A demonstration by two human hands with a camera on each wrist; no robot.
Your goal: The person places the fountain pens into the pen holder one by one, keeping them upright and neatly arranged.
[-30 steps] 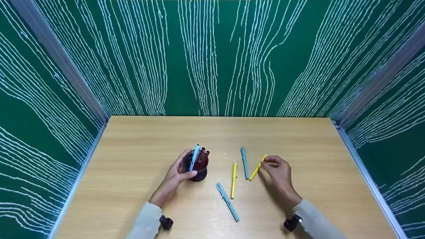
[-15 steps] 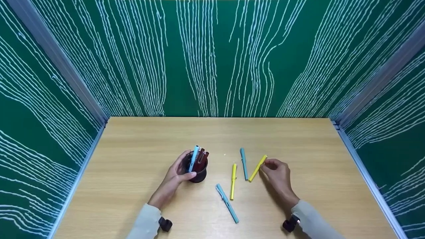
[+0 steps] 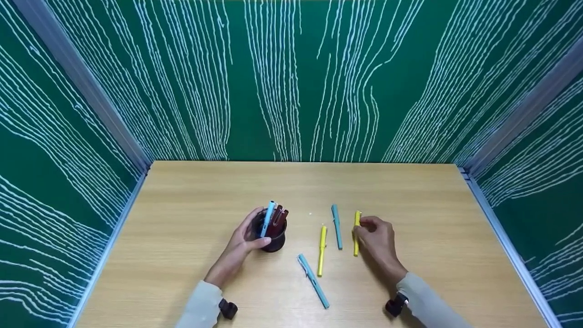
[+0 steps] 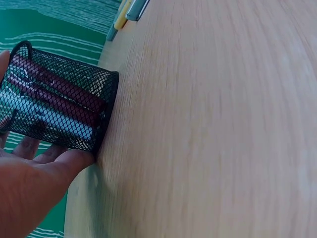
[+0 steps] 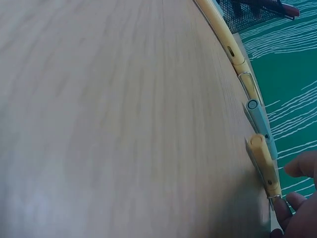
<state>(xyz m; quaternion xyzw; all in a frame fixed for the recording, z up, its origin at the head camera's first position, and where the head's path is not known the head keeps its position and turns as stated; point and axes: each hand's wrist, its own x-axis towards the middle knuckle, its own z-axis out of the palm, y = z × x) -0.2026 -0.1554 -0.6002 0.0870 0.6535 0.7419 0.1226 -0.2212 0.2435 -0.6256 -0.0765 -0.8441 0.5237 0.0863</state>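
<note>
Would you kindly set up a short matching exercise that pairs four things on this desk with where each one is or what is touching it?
Things:
1. mesh pen cup
2. yellow pen
3. dark red pens
4. long blue pen

States:
a. lying loose nearest the desk's front edge
b. pinched by the right hand
c. gripped by the left hand
d. standing inside the cup

Pairs: 1-c, 2-b, 3-d, 4-a

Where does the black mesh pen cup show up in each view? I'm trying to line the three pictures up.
Head view: the pen cup stands left of centre on the table, gripped by the left hand.
Left wrist view: the cup lies at the left edge, lying sideways in frame.
Right wrist view: only its rim shows, top right.
Shared landmark: the dark red pens inside it.
</note>
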